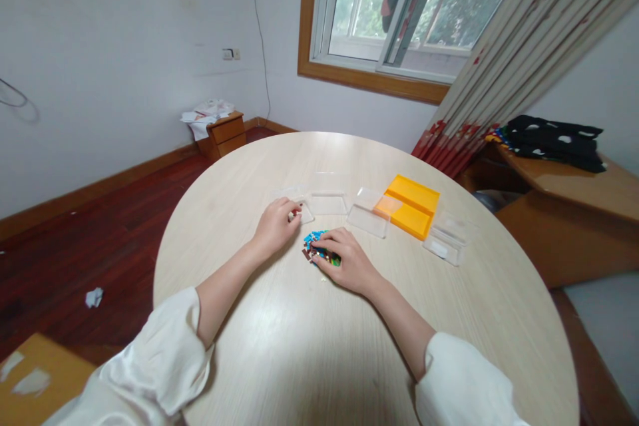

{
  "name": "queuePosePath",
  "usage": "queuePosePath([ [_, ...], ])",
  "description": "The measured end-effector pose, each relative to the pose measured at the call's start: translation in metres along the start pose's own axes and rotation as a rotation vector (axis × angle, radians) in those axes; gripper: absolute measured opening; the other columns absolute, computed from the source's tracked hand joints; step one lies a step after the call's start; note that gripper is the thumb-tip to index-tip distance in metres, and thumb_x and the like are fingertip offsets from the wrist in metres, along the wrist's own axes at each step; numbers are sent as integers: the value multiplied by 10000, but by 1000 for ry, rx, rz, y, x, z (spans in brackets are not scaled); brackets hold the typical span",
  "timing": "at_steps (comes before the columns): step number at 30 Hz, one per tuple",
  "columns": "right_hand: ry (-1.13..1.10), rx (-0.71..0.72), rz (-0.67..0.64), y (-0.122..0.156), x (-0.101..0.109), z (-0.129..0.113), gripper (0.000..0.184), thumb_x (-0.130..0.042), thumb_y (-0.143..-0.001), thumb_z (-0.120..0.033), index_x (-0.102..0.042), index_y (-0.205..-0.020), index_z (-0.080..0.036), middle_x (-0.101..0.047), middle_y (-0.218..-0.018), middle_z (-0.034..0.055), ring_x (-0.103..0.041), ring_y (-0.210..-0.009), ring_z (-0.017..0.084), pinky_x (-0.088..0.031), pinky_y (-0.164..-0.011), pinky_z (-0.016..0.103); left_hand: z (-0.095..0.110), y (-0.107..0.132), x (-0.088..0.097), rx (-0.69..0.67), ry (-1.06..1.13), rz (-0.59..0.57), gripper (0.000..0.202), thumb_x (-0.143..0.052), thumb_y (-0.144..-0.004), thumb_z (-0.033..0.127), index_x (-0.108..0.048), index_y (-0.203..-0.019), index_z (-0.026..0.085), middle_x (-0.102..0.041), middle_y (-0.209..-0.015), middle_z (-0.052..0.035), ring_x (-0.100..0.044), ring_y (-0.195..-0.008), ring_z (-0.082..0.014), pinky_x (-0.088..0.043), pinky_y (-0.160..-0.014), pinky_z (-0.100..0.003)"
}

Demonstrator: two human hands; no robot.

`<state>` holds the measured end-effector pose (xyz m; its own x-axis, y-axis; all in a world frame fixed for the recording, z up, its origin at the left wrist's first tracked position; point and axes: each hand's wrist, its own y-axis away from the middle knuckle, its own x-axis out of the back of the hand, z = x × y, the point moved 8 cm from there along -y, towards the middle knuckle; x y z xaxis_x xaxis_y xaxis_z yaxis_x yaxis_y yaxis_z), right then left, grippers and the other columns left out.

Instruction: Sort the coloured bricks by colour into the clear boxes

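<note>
My left hand [276, 225] is curled at the edge of a small clear plastic tray [305, 214], pinching a small dark red piece over it. My right hand [344, 258] rests on a pile of small coloured pieces [313, 244], blue, green and dark red, with its fingers bent and pinching into the pile. What its fingertips hold is too small to make out. Both hands lie near the middle of a round pale wooden table [299, 346].
Further clear trays [328, 202] [369, 219] [444, 239] and an orange box with its lid [412, 205] sit beyond the hands. A wooden bench with dark clothes [554, 140] stands at right, a curtain [499, 73] by the window, and a small wooden cabinet [224, 133] at far left.
</note>
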<state>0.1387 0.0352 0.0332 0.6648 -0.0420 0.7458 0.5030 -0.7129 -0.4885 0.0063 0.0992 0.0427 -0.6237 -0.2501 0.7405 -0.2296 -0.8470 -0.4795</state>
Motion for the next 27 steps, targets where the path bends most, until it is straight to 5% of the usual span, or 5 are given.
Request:
queuePosePath([
  [12,4,-17,47,0,-4,10,122,-593,-806,-158,-671,-880,-216,-664,-878,62,-558,-852,203,-449,-752,369,36,10,-18,-260,223,-307,119,-529,-793,134,-641,-754,148,-639,-750,-35,-572,-746,-142,-430,-701,-250],
  [27,-130,-190,219,3,10,30,216,-542,-861,-336,-671,-741,-210,-674,-709,44,-593,-720,186,-472,-683,342,50,17,-22,-287,260,-343,97,-617,-790,221,-648,-871,177,-694,-834,-26,-607,-799,-153,-424,-751,-263],
])
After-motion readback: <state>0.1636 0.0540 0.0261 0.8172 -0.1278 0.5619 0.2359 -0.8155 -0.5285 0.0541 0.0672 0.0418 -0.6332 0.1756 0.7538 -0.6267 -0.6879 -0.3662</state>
